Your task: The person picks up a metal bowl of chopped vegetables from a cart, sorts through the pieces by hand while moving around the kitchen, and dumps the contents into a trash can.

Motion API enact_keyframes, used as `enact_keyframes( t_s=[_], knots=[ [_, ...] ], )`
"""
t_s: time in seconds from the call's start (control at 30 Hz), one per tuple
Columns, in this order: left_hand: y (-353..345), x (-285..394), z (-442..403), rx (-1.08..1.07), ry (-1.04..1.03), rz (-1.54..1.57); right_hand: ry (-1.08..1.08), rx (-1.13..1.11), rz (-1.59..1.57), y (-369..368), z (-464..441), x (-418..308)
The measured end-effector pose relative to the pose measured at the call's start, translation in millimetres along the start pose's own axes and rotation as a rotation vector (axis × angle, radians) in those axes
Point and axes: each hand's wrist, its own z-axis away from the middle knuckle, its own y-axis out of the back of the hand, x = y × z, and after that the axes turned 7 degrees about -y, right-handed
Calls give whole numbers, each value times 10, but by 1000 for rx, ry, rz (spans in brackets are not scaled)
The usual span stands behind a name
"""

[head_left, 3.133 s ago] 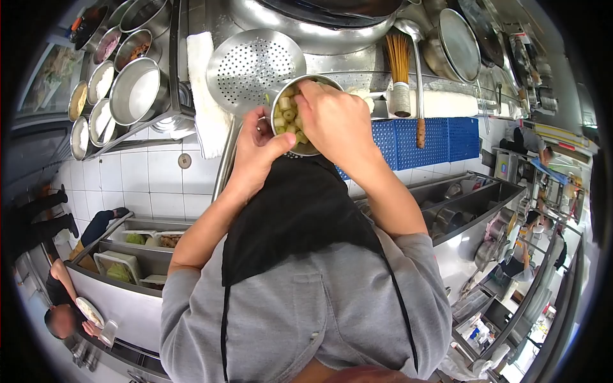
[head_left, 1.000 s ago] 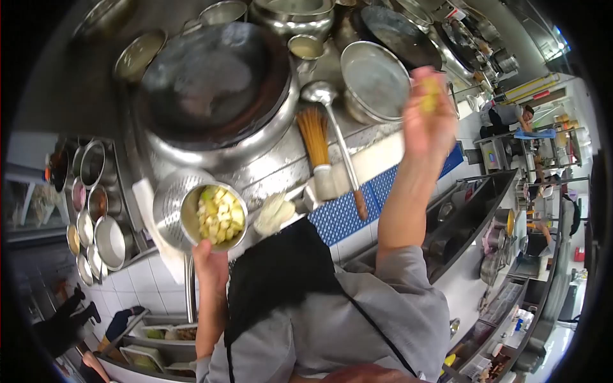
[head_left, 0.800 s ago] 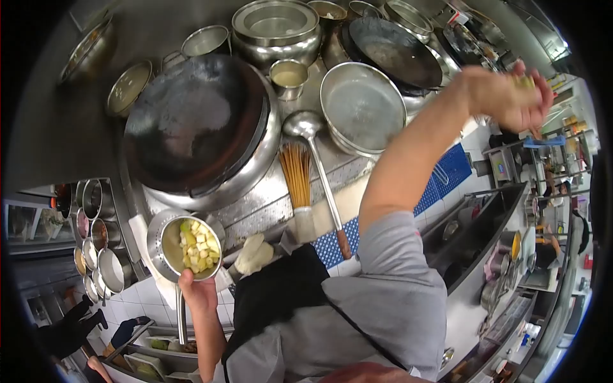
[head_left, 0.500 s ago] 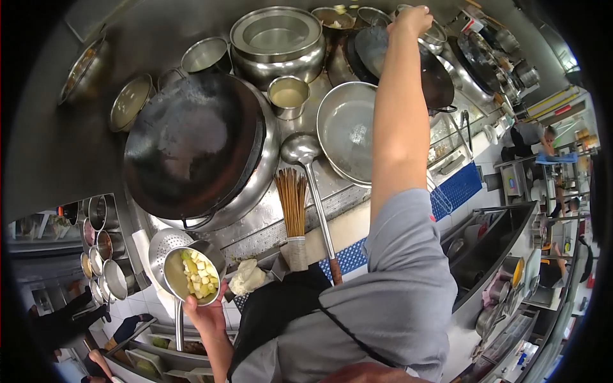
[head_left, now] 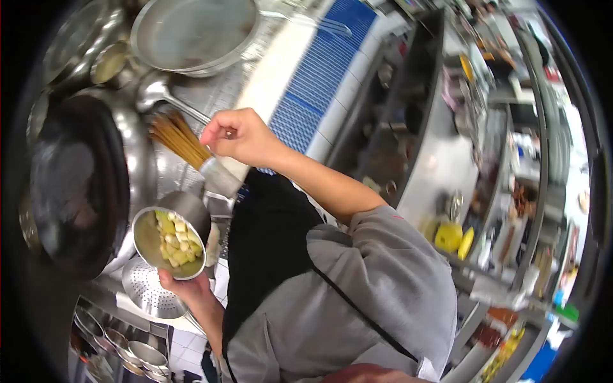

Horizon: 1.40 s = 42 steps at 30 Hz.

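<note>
My left hand point(head_left: 195, 295) grips a metal bowl point(head_left: 145, 237) by its rim, thumb on the near edge. Pale yellow-green cut chunks point(head_left: 175, 241) lie inside the tilted bowl. My right hand point(head_left: 239, 135) is raised with its fingers curled together; whether something small is between them is hidden. It hovers by the bristles of a bamboo wok brush point(head_left: 175, 137) and overlaps the handle of a steel ladle point(head_left: 153, 92); I cannot tell whether it touches either. Below the bowl shows a perforated strainer point(head_left: 153, 290).
At left a large dark wok point(head_left: 73, 185) stands tilted on the range. A wide metal pan point(head_left: 195, 32) sits at the top, near a blue perforated mat point(head_left: 319, 76). Behind my right arm runs a steel counter point(head_left: 424, 172). Several pots point(head_left: 147, 353) are at the lower left.
My right hand has come back from the far pots to beside the wok brush. The view has turned right. My left hand still holds the bowl of chunks.
</note>
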Motion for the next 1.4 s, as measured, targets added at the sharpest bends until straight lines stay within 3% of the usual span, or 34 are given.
enact_keyframes(
  t_s=[0.07,0.17,0.23,0.3,0.37,0.57,0.63,0.7,0.8,1.0,1.2,1.3,1.4],
  knots=[
    [26,-93,-112,-196,41,6,-67,111,22,186,629,60],
    [-218,-163,-74,-235,156,-74,-280,253,-66,460,1293,229],
    [-365,-253,-44,-326,205,-48,-162,390,377,730,1622,382],
    [-597,-337,42,-369,233,-65,-117,507,564,1011,1885,426],
    [-679,-431,6,-367,326,-99,-225,622,769,1287,2108,545],
    [-1219,-818,-200,-432,461,-271,-457,624,1070,3021,2642,924],
    [-1631,-847,-291,-360,492,-389,-376,540,1389,3608,2771,982],
    [-1963,-1028,-393,-370,368,-605,-256,529,1468,4181,2764,980],
    [-2549,-1358,-718,-384,440,-849,-261,513,1409,4749,2804,1095],
    [-2954,-1872,-1144,-367,582,-953,-332,501,1256,4834,2841,1097],
    [-3257,-2623,-1010,-352,711,-1040,-400,429,1282,4872,2766,1048],
    [-3344,-2942,-925,-304,860,-989,-418,410,1262,4902,2814,1093],
    [-3236,-3315,-866,-394,926,-896,-480,425,1319,4949,2800,1019]
  ],
)
